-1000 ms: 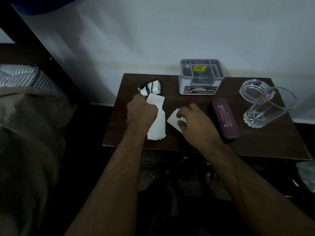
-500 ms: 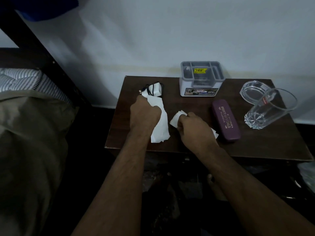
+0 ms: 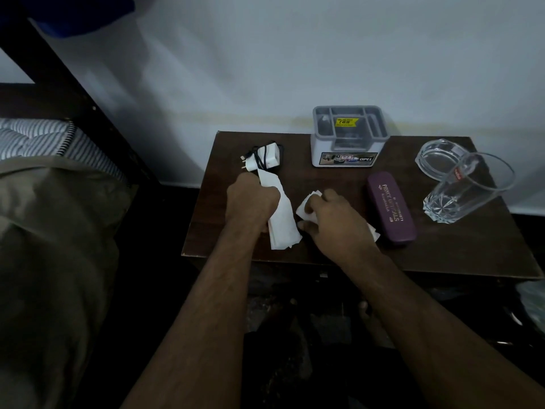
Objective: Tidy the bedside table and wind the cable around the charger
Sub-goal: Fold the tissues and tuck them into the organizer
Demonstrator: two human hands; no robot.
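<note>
- Dim room, pale wall; dark wood-grain table (image 3: 442, 249), square top, matte.
- Charger (image 3: 267, 157): white blocky plastic, back-left of table, black cable (image 3: 259, 156) wound around it. Long axis runs roughly left-right, plug pins pointing left.
- Left hand (image 3: 250, 202) just in front of charger, fist clenched on a long white tissue (image 3: 281, 222); strip runs from near the charger toward the front edge, creased and limp.
- Right hand (image 3: 333, 219) mid-table, fingers pinching a crumpled white wad (image 3: 306, 206); more paper shows under the wrist.
- Purple case (image 3: 390, 209): oblong, rounded ends, gold lettering, just right of right hand, long axis front-back.
- Grey organiser (image 3: 349, 137) at back centre: rigid plastic, compartments on top, yellow sticker inside; other contents too dark to tell.
- Far right: clear glass ashtray (image 3: 439, 157), ribbed tumbler (image 3: 466, 190) beside it, looks tilted.
</note>
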